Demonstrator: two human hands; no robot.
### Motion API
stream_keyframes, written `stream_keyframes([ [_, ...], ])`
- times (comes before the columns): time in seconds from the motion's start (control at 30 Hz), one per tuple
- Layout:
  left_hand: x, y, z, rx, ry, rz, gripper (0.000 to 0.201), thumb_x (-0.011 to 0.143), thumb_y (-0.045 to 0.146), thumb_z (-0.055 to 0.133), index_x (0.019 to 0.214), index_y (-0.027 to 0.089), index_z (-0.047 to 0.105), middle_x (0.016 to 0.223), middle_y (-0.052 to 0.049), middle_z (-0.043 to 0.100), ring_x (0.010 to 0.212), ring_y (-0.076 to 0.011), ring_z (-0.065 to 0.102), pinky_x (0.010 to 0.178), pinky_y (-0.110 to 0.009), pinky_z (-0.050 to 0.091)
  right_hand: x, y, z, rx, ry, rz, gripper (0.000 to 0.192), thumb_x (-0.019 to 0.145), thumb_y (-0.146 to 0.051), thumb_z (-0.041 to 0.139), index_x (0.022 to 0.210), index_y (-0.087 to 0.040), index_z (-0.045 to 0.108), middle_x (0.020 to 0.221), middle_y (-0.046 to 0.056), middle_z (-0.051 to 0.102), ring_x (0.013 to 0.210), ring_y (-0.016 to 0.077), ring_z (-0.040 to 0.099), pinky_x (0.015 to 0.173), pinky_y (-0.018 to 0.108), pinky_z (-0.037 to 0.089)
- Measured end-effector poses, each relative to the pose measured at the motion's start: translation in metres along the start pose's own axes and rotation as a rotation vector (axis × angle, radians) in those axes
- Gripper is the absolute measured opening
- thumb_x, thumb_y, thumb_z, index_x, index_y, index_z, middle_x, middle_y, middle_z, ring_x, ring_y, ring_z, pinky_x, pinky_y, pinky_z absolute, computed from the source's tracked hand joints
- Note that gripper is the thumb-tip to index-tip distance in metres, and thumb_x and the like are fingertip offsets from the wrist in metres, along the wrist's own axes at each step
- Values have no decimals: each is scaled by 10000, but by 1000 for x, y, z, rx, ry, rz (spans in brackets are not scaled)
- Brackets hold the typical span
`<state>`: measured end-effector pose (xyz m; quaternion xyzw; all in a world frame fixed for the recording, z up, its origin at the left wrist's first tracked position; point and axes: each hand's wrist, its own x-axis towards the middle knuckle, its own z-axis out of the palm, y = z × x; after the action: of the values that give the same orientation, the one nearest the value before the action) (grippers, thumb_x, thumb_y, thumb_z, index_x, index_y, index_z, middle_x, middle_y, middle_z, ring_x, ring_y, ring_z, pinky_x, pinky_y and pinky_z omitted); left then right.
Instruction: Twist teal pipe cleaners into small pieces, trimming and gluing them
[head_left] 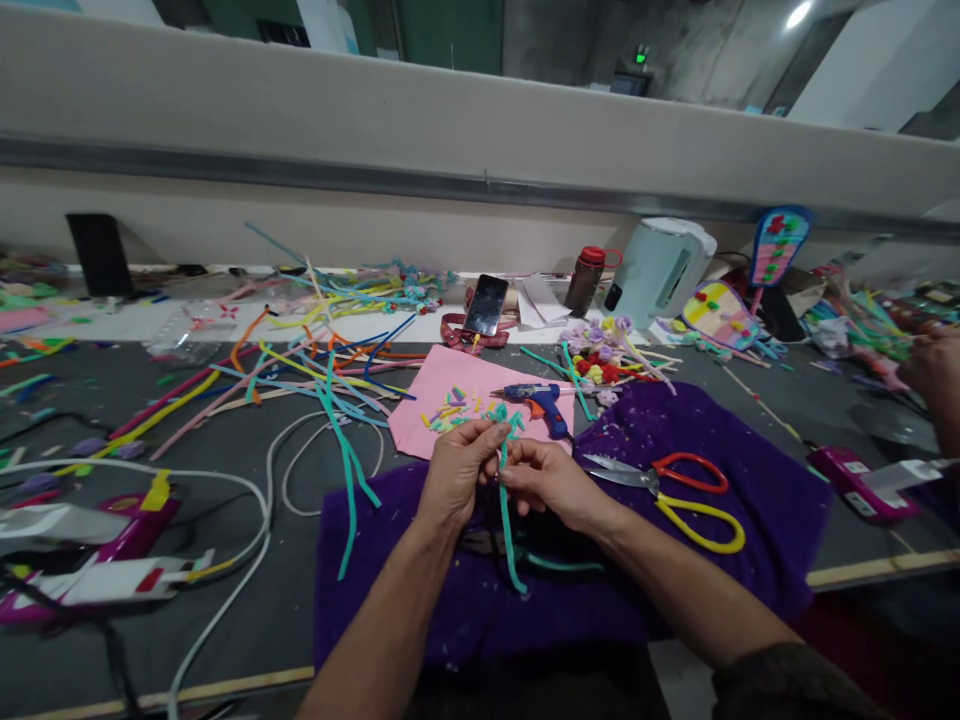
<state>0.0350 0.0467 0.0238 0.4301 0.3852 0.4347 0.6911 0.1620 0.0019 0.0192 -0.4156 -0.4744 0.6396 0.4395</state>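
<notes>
Over the purple cloth (750, 480), the left hand (457, 470) and right hand (551, 482) were both pinched shut on a teal pipe cleaner (508, 520), its top already curled, the long tail hanging loose. Looked maybe halfway; glue gun (541, 402) and scissors (675, 485) lay untouched close by.

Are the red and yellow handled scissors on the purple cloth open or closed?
Closed: the red-and-yellow-handled scissors lie flat on the purple cloth, blades together in one point, untouched by either hand.

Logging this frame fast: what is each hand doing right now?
Left hand: closed, pinching the teal pipe cleaner near its top.
Right hand: closed on the same pipe cleaner.
</notes>
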Motion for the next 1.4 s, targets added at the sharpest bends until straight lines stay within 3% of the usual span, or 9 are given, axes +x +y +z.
stream_keyframes([
  [0.3, -4, 5, 0, 10, -126, -53, 237, 646, 345, 669, 711, 122, 627, 557, 14, 557, 383, -18, 374, 355, -145, 249, -3, -3, 2, -60, 10, -9, 223, 709, -362, 607, 765, -153, 553, 575, -42, 558, 369, 32, 457, 330, 136, 268],
  [0.4, -2, 9, -3, -31, -68, -65, 255, 625, 347, 685, 730, 121, 629, 555, 16, 556, 375, -18, 372, 342, -140, 244, -3, -8, -4, -120, 65, -22, 233, 709, -378, 603, 718, -153, 541, 577, -34, 568, 381, 39, 463, 337, 140, 278],
  [0.63, 5, 15, -13, -190, 83, -41, 284, 580, 325, 714, 770, 130, 633, 574, 35, 580, 346, 2, 354, 307, -128, 217, -2, -24, -54, -184, 421, -252, 210, 716, -367, 593, 717, -159, 564, 582, -21, 575, 415, 54, 436, 374, 172, 293],
  [0.83, 7, 14, -15, -212, 108, -22, 285, 594, 291, 704, 807, 116, 634, 542, 32, 567, 369, -16, 409, 312, -135, 248, 1, -12, -81, -340, 514, -300, 201, 714, -349, 587, 692, -149, 581, 567, -23, 544, 434, 67, 446, 411, 192, 321],
  [1.0, 9, 16, -20, -274, 81, -20, 270, 611, 279, 683, 813, 113, 615, 527, 36, 546, 369, -21, 413, 317, -141, 264, 2, -4, -78, -498, 467, -318, 168, 738, -306, 554, 704, -149, 605, 580, -18, 540, 466, 83, 461, 456, 212, 364],
  [1.1, 8, 17, -20, -330, 35, -54, 252, 626, 258, 669, 821, 112, 603, 529, 37, 534, 363, -15, 402, 312, -132, 258, 4, -5, -64, -598, 371, -353, 195, 730, -279, 566, 877, -171, 634, 771, 20, 601, 596, 112, 529, 547, 239, 423],
  [1.27, 2, 20, -15, -341, -69, -95, 227, 635, 251, 664, 803, 113, 598, 506, 41, 513, 342, -21, 385, 301, -132, 264, 24, 0, -24, -648, 78, -370, 632, 646, -170, 635, 1240, -277, 445, 1245, 64, 446, 783, 128, 560, 627, 248, 465],
  [1.33, 0, 21, -14, -350, -101, -84, 216, 636, 241, 661, 795, 109, 599, 499, 39, 507, 348, -28, 391, 301, -131, 267, 34, 4, -10, -605, -42, -325, 582, 650, -166, 634, 1204, -256, 479, 1180, 52, 505, 739, 115, 563, 601, 231, 463],
  [1.4, 0, 22, -16, -377, -112, -73, 210, 642, 225, 654, 806, 106, 599, 502, 34, 509, 359, -34, 400, 304, -130, 272, 41, 3, -5, -556, -112, -256, 311, 718, -229, 588, 1026, -194, 603, 912, 27, 616, 630, 100, 551, 546, 212, 446],
])
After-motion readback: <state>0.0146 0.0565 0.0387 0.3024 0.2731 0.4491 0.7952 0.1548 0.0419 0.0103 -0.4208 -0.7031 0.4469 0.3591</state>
